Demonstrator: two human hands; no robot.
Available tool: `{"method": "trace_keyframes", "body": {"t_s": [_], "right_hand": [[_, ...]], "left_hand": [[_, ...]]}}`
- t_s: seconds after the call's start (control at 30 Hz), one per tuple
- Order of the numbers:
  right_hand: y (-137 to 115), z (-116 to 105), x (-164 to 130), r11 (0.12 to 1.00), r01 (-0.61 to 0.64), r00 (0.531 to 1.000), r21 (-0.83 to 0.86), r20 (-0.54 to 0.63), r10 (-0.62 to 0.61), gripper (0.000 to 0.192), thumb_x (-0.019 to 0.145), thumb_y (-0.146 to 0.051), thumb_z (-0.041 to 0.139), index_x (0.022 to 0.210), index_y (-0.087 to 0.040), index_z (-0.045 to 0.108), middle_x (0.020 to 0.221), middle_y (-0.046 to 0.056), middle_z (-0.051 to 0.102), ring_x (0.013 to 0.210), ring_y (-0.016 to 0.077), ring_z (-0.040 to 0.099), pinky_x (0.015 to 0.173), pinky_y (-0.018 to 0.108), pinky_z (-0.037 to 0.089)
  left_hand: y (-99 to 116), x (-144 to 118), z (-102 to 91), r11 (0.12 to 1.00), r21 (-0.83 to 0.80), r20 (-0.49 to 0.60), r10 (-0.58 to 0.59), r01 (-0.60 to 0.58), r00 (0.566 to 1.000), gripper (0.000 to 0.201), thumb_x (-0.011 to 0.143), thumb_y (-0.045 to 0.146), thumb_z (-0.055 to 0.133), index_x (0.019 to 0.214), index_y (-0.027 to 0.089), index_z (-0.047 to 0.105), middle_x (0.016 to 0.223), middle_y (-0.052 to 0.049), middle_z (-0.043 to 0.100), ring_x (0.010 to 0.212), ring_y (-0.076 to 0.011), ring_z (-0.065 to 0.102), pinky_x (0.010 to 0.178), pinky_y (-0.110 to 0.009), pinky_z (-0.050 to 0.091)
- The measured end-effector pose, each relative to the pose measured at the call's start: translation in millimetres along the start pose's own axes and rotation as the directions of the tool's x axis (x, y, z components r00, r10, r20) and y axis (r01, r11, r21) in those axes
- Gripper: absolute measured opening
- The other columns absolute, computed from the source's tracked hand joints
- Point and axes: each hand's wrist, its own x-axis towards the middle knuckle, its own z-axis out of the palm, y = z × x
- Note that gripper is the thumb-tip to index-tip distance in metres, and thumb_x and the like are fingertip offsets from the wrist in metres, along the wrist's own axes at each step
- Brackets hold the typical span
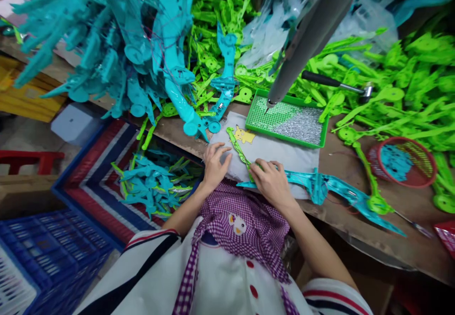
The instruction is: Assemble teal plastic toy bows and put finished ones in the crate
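Note:
My left hand [215, 164] rests at the left edge of a grey cloth [263, 156] with a yellow cartoon figure on it. Its fingers are apart and hold nothing. Curled fingers of my right hand [270, 180] grip the lower end of a narrow lime-green plastic part [239, 148], which lies slanted across the cloth. Under and beyond that hand stretches a long turquoise bow-shaped plastic piece [316, 186], partly hidden by the hand. Above the cloth, a grey electric screwdriver [307, 40] hangs with its tip over a green tray [288, 137] of small silvery screws.
Turquoise pieces [131, 44] are heaped at the left, lime-green parts [408, 82] at the back and right. A hammer [337, 83] lies behind the tray. A red basket [403, 163] stands at the right. Below the table's left edge sits a striped container [95, 163] of mixed parts.

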Motion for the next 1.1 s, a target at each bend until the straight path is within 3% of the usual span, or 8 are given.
{"method": "trace_keyframes", "body": {"t_s": [0.17, 0.27, 0.37, 0.57, 0.8, 0.87, 0.97, 1.1], "right_hand": [[0, 2, -2, 0.997, -0.054, 0.998, 0.064, 0.023, 0.052, 0.029, 0.104, -0.031, 0.041, 0.115, -0.024, 0.067, 0.113, 0.008, 0.072, 0.097, 0.0215, 0.063, 0.088, 0.039, 0.039], [6, 2, -9, 0.969, -0.067, 0.998, 0.236, 0.034, 0.061, 0.033, 0.104, -0.034, 0.040, 0.123, -0.025, 0.065, 0.122, 0.009, 0.069, 0.108, 0.0224, 0.063, 0.097, 0.042, 0.042], [15, -6, -19, 0.902, -0.107, 0.990, 0.419, -0.035, 0.134, 0.032, 0.101, -0.038, 0.047, 0.125, -0.025, 0.064, 0.127, 0.010, 0.067, 0.119, 0.0236, 0.061, 0.108, 0.048, 0.042], [23, -39, -17, 0.789, -0.240, 0.866, 0.566, -0.243, 0.438, 0.021, 0.098, -0.033, 0.055, 0.111, -0.024, 0.069, 0.110, 0.007, 0.071, 0.107, 0.0223, 0.067, 0.094, 0.043, 0.053], [13, -84, 37, 0.754, -0.097, 0.785, 0.649, -0.416, 0.459, 0.011, 0.095, -0.028, 0.061, 0.097, -0.021, 0.070, 0.101, 0.007, 0.073, 0.102, 0.0194, 0.066, 0.094, 0.037, 0.050], [12, -75, 39, 0.755, -0.095, 0.847, 0.649, -0.346, 0.404, 0.011, 0.095, -0.029, 0.060, 0.093, -0.022, 0.068, 0.101, 0.006, 0.071, 0.103, 0.0198, 0.065, 0.094, 0.037, 0.050], [14, -42, 27, 0.750, -0.199, 0.938, 0.630, -0.099, 0.332, 0.009, 0.094, -0.030, 0.058, 0.094, -0.023, 0.065, 0.104, 0.006, 0.070, 0.103, 0.0209, 0.066, 0.092, 0.037, 0.050], [20, -1, 14, 0.779, -0.326, 0.943, 0.535, 0.124, 0.310, 0.008, 0.090, -0.025, 0.058, 0.093, -0.023, 0.064, 0.100, 0.006, 0.069, 0.098, 0.0223, 0.065, 0.088, 0.037, 0.048]], "left_hand": [[10, 9, 2.5, 0.986, 0.025, 0.142, 0.160, -0.165, 0.977, 0.021, 0.097, 0.031, 0.058, 0.111, 0.028, 0.074, 0.118, -0.006, 0.070, 0.117, -0.0230, 0.059, 0.104, -0.043, 0.039], [16, 7, 8.1, 0.968, -0.028, 0.234, 0.250, -0.251, 0.939, 0.018, 0.096, 0.030, 0.061, 0.106, 0.028, 0.076, 0.115, -0.004, 0.071, 0.117, -0.0217, 0.060, 0.104, -0.042, 0.039], [18, 2, 12.3, 0.964, -0.033, 0.230, 0.265, -0.265, 0.936, 0.016, 0.095, 0.031, 0.064, 0.105, 0.029, 0.076, 0.121, -0.005, 0.069, 0.122, -0.0224, 0.057, 0.104, -0.043, 0.037], [21, 0, 14.4, 0.945, -0.023, 0.245, 0.323, -0.328, 0.914, 0.012, 0.092, 0.036, 0.068, 0.096, 0.033, 0.078, 0.130, -0.004, 0.066, 0.132, -0.0272, 0.050, 0.106, -0.049, 0.030], [20, -2, 16.1, 0.946, -0.045, 0.255, 0.323, -0.322, 0.912, 0.010, 0.091, 0.034, 0.069, 0.094, 0.032, 0.078, 0.130, -0.004, 0.066, 0.132, -0.0276, 0.050, 0.107, -0.050, 0.029], [20, -2, 16.4, 0.948, -0.035, 0.260, 0.313, -0.315, 0.913, 0.009, 0.090, 0.033, 0.069, 0.092, 0.032, 0.079, 0.132, -0.005, 0.065, 0.132, -0.0280, 0.050, 0.108, -0.050, 0.030], [23, -3, 18.7, 0.956, -0.014, 0.275, 0.284, -0.292, 0.918, 0.008, 0.089, 0.031, 0.070, 0.087, 0.031, 0.078, 0.132, -0.004, 0.064, 0.131, -0.0287, 0.051, 0.108, -0.052, 0.030], [26, -5, 21.5, 0.962, 0.002, 0.236, 0.267, -0.275, 0.935, 0.010, 0.090, 0.029, 0.068, 0.087, 0.030, 0.078, 0.133, -0.004, 0.063, 0.130, -0.0287, 0.052, 0.109, -0.053, 0.028]]}}
